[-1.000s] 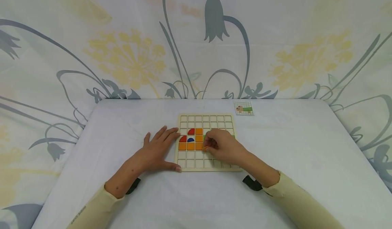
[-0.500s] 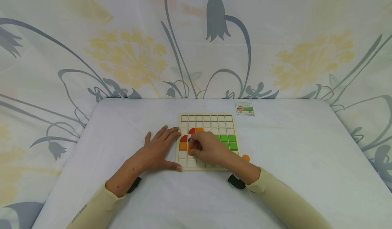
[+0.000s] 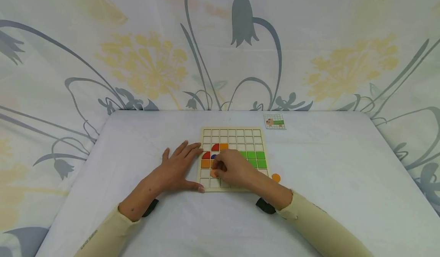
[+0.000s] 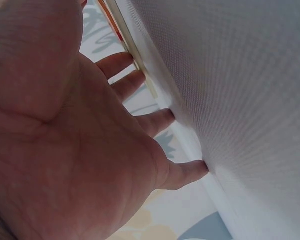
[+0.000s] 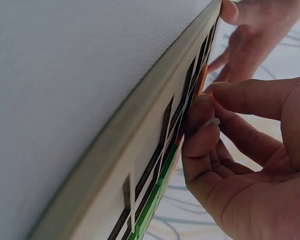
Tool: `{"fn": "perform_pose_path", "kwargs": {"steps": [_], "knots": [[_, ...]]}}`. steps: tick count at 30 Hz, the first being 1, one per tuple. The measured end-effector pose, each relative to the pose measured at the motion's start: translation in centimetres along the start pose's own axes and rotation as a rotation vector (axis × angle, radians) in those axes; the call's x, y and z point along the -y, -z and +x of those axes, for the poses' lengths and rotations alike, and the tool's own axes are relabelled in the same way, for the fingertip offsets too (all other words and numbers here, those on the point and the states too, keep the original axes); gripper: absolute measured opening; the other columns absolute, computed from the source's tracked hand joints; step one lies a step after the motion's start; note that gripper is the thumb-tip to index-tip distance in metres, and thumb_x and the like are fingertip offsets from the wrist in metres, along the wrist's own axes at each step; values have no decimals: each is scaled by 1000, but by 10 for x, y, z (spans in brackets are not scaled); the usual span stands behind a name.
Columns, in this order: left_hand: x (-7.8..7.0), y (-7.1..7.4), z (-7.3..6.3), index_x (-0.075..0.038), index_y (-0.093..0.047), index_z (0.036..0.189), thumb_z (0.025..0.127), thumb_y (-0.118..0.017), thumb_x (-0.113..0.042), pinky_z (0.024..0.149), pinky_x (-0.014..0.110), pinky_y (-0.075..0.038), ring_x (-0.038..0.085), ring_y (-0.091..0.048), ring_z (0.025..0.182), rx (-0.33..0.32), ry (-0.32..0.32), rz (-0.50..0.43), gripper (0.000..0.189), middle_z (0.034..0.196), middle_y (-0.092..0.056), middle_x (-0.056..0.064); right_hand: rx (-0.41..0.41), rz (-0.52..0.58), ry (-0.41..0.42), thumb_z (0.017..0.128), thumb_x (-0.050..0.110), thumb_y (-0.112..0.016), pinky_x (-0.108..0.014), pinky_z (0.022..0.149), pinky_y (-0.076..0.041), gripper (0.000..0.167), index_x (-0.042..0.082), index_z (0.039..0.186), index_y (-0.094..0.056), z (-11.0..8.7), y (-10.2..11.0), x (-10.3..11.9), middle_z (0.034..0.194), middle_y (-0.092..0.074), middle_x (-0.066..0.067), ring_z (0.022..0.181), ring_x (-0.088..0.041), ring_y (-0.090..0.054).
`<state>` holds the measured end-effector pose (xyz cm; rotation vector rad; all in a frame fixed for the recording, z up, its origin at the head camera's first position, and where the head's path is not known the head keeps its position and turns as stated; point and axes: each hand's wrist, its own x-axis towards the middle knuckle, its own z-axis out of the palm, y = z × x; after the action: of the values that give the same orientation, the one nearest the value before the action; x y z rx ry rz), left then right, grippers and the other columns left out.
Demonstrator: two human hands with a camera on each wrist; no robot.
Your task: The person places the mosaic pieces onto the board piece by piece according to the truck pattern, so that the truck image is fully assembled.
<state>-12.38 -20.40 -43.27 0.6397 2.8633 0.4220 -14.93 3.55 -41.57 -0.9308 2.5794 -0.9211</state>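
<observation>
In the head view my right hand (image 3: 233,167) reaches over a wooden grid board (image 3: 259,133) and pinches a round orange piece (image 3: 214,173) at a cell in the lower left part. Seen from the right wrist, the thumb and fingers (image 5: 240,97) meet close to the board's face. My left hand (image 3: 177,170) lies with spread fingers along the board's left side, its thumb at the lower left corner. Red quarter pieces (image 3: 206,155), orange squares (image 3: 205,164), a partly covered blue piece (image 3: 213,156) and green squares (image 3: 256,159) fill cells. The right hand hides the middle ones.
A second orange disc (image 3: 276,177) lies on the table just off the board's right edge. A small picture card (image 3: 275,122) with a grid pattern is behind the board to the right. The white-covered table (image 3: 326,154) ends at a flower-printed cloth backdrop (image 3: 292,70).
The right hand has moved left across the board, from beside the green squares to the second column, with an orange piece at its fingertips. The left hand has stayed in place.
</observation>
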Motion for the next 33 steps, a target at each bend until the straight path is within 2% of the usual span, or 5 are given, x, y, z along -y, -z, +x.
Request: {"fn": "perform_pose_path", "kwargs": {"steps": [7,15,22,27,33], "knots": [[-2,0,1,-20,-38,164,70,-87,-74,113,85,-17,39,-15,163,3,0,1,119,174,-27,2,-53,60,31,94,0,-74,-26,72,-54,7,7,95,-76,-25,13,-12,87,-66,5,78,-11,-58],[-2,-1,1,-20,-37,164,70,-88,-72,113,85,-17,39,-14,163,8,8,15,119,174,-27,3,-134,-5,-39,91,0,-77,-27,72,-55,12,11,95,-75,-73,42,-50,90,-68,7,79,-9,-60],[-2,0,0,-19,-37,164,71,-88,-71,113,86,-17,40,-15,162,4,9,15,119,174,-27,4,-149,-13,-161,91,6,-81,-27,69,-52,11,12,98,-74,-108,67,-80,90,-67,6,79,-11,-59],[-3,2,-2,-18,-38,164,71,-89,-70,113,86,-17,41,-16,162,9,12,10,118,174,-27,5,-120,-20,-166,89,8,-84,-26,69,-51,15,11,101,-75,-117,70,-89,88,-65,6,78,-11,-58],[-4,3,-1,-17,-39,164,72,-88,-70,112,87,-17,43,-17,161,10,3,-8,117,173,-29,6,-94,-45,-149,87,0,-82,-25,67,-50,17,12,96,-73,-119,70,-90,89,-64,6,77,-10,-56]]}}
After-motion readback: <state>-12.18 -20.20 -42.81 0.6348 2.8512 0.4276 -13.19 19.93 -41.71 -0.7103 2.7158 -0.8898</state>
